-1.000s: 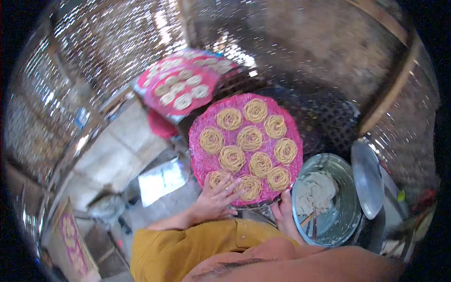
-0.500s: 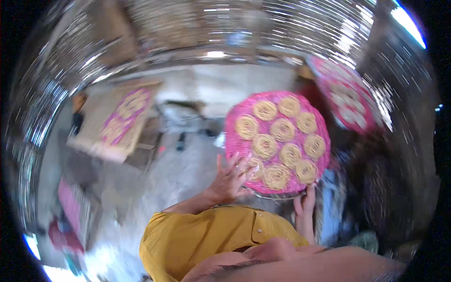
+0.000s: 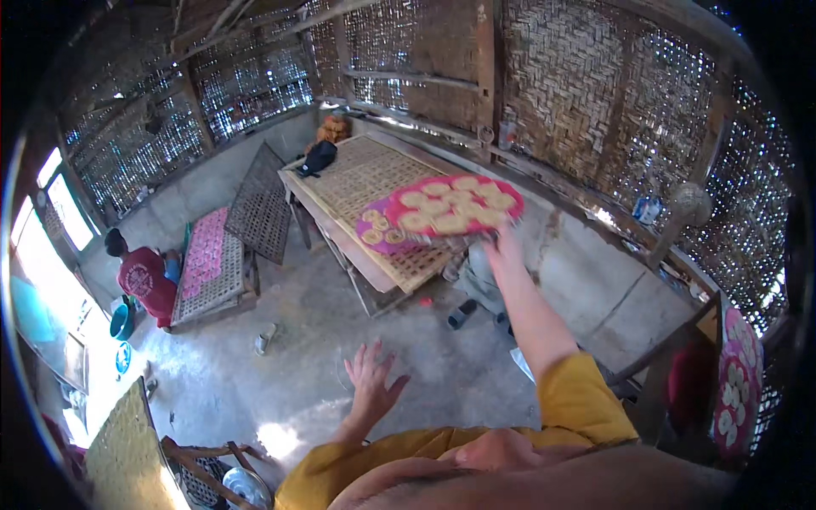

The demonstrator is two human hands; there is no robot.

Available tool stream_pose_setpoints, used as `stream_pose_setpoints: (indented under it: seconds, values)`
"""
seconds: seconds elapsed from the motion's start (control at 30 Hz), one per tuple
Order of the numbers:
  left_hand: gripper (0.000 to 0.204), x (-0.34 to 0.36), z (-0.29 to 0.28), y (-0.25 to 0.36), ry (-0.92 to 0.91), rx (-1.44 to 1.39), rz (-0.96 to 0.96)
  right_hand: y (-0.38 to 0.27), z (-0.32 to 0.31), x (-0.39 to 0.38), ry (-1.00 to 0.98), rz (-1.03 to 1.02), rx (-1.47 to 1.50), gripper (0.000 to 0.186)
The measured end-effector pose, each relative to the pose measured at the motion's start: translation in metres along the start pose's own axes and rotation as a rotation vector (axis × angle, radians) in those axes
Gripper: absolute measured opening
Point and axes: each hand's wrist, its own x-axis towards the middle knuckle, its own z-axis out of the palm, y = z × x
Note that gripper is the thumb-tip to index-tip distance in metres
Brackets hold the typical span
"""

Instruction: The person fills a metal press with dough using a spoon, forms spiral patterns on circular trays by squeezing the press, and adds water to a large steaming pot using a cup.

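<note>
My right hand [image 3: 503, 240] is stretched forward, gripping the near edge of a round pink tray [image 3: 496, 184] that carries several coiled yellow noodle nests [image 3: 445, 222]. The tray is held out over a woven bamboo rack [image 3: 338, 189], beside a purple sheet [image 3: 399, 250] with more nests on the rack; whether the tray touches the rack I cannot tell. My left hand [image 3: 369, 378] is low over the grey floor, fingers spread, holding nothing, apart from the tray.
A person in maroon [image 3: 146, 280] is at a low rack with pink sheets [image 3: 204, 251] on the left, near a green basin [image 3: 121, 320]. A tilted lattice rack [image 3: 260, 208] leans behind. Slippers [image 3: 461, 314] lie below the rack. More pink trays [image 3: 735, 374] stand at right.
I have turned toward the bamboo racks. My left hand has let go of the tray and dropped back; my right hand has carried it forward and away from my body.
</note>
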Motion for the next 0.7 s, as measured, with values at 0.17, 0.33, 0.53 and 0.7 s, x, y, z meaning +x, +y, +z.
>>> stream_pose_setpoints:
  seconds: [0.17, 0.33, 0.53, 0.7]
  values:
    - [0.052, -0.022, 0.005, -0.012, -0.011, -0.008, -0.073, 0.086, 0.037, 0.066, 0.37, 0.035, -0.232, 0.038]
    - [0.053, -0.031, 0.034, -0.051, -0.074, -0.254, -0.242, 0.108, -0.061, -0.025, 0.262, 0.151, -0.134, 0.025]
    - [0.05, 0.036, 0.062, -0.05, -0.379, -1.803, -0.924, 0.008, -0.17, -0.147, 0.108, 0.334, -0.241, 0.022]
    - [0.047, 0.07, 0.094, 0.002, -0.633, -1.932, -0.777, -0.073, -0.139, -0.251, 0.22, 0.147, -0.361, 0.025]
